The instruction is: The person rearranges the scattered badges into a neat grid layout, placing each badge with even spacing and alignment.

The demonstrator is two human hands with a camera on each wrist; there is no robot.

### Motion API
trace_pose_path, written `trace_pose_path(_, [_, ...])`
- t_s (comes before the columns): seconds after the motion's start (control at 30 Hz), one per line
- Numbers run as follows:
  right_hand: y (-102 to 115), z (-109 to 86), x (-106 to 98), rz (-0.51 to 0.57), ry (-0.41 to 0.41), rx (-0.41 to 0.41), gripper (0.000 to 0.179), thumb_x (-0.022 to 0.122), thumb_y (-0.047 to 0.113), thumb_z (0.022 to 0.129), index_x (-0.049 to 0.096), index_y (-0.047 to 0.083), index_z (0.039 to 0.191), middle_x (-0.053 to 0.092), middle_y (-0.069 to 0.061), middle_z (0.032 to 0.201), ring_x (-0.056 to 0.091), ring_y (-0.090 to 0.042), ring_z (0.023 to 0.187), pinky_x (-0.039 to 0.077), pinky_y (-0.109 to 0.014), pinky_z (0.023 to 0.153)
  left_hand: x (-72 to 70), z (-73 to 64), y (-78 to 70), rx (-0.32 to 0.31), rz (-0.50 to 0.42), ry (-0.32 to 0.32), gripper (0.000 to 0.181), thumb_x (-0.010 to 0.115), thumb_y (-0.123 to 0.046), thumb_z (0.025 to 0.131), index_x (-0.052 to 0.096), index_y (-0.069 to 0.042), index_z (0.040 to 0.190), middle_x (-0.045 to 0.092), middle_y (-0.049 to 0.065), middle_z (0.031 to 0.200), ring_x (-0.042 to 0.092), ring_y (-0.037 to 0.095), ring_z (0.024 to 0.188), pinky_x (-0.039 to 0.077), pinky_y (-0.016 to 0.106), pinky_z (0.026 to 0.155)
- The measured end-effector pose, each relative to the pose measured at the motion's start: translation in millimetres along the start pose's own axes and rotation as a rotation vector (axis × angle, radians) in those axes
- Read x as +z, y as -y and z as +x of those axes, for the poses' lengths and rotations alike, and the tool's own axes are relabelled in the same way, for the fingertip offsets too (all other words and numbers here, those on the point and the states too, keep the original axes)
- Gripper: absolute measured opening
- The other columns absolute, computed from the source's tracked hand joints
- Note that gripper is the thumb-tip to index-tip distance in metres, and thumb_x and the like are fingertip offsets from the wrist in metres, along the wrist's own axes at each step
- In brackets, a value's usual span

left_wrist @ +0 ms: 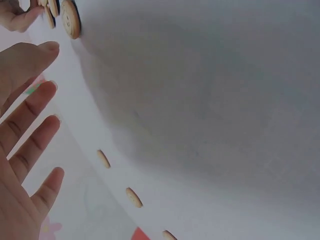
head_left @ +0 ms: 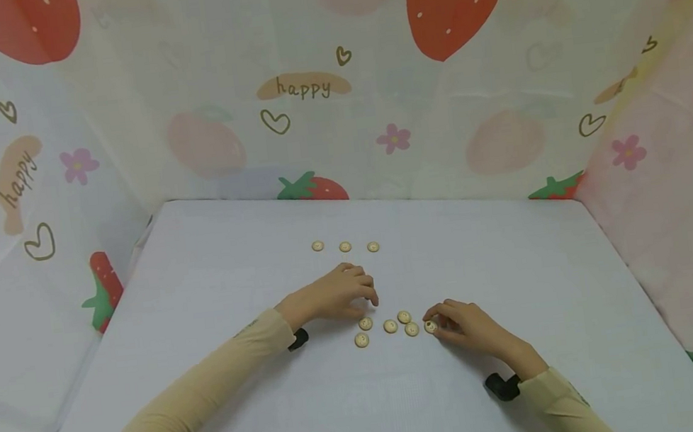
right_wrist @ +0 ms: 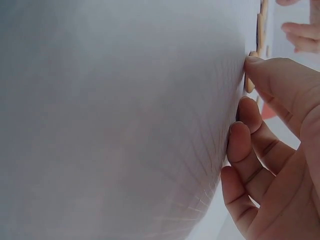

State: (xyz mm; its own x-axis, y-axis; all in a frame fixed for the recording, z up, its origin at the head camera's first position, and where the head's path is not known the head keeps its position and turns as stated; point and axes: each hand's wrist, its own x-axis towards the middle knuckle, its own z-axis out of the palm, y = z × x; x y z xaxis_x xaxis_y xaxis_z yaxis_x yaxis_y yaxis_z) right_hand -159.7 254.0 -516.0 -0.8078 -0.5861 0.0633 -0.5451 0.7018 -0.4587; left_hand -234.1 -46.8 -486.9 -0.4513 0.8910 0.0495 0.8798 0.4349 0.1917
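My right hand [head_left: 473,326] is low over the white tabletop, with thumb and index finger at opposite edges of a round wooden disc [head_left: 430,326]. In the right wrist view that disc [right_wrist: 250,86] shows beside the thumb tip; the other fingers are bent near the cloth. Above the table, my left hand [head_left: 339,294] has its fingers spread and loosely bent, holding nothing. Just below it lie two more discs, one [head_left: 365,323] behind the other [head_left: 362,340]. Between the hands, three discs [head_left: 390,326] sit close together. Their small dark marks are too small to read.
Farther back, three similar discs [head_left: 346,247] lie in a spaced row. The white cloth-covered table [head_left: 267,417] ends at a strawberry-patterned curtain [head_left: 338,138], which also hangs at both sides. A black wrist mount [head_left: 503,387] sits under the right wrist.
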Motion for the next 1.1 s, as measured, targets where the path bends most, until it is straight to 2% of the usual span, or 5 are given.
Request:
trace_pose_path(0.2, [0.6,-0.2,0.0,-0.001,-0.008,-0.016,0.023,0.064,0.018,0.087,0.062,0.017,0.109,0.053,0.010,0.082,0.046,-0.002,0.069,0.041,-0.020,0.062,2.7,-3.1,-2.8,0.039,0.018,0.030,0.021,0.068,-0.025,0.083,0.066,-0.029,0.103,0.059,-0.010,0.103,0.048,0.011,0.103,0.031,0.041,0.103])
trace_pose_path(0.53, [-0.4,-0.3,1.6,0.016,-0.033,-0.035,0.023,0.065,0.019,0.086,0.062,0.017,0.108,0.051,0.011,0.079,0.043,0.000,0.066,0.040,-0.019,0.060,4.6,-1.7,-10.3,0.066,0.063,0.089,0.018,0.066,-0.025,0.085,0.068,-0.033,0.101,0.058,-0.010,0.104,0.048,0.010,0.102,0.033,0.040,0.102])
trace_pose_path(0.83, [-0.6,-0.7,-0.4,0.031,-0.021,-0.033,0.023,0.065,0.018,0.086,0.062,0.016,0.109,0.052,0.010,0.080,0.044,-0.001,0.067,0.040,-0.019,0.060,2.1,-0.4,-11.6,0.061,0.108,0.139,0.024,0.068,-0.021,0.083,0.069,-0.036,0.101,0.057,-0.010,0.106,0.047,0.010,0.103,0.034,0.039,0.101])
trace_pose_path(1.1, [0.8,-0.4,-0.7,0.035,-0.008,-0.014,0.023,0.065,0.018,0.086,0.062,0.017,0.109,0.052,0.011,0.080,0.044,-0.001,0.067,0.041,-0.019,0.061,1.4,-0.5,-12.7,0.058,0.100,0.141,0.021,0.068,-0.023,0.083,0.069,-0.034,0.101,0.057,-0.010,0.106,0.046,0.010,0.102,0.035,0.038,0.100])
